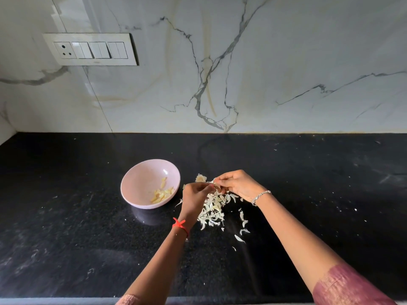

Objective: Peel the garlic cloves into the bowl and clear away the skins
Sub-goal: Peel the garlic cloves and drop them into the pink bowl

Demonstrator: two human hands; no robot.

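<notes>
pale peeled cloves [162, 193] lie in pink bowl [141, 183]; papery skins [212, 211] heaped right.

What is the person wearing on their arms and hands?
The left hand wears a red thread tied at the wrist, the right hand a silver chain bracelet. Pinkish sleeves: the right sleeve mauve, the left sleeve paler. No gloves.

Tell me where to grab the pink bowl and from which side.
Take the pink bowl by its left rim, thumb inside, coming from the left. The peeled cloves lie against its right inner wall, and the left hand and right hand, pinching a garlic clove, crowd that side.
</notes>
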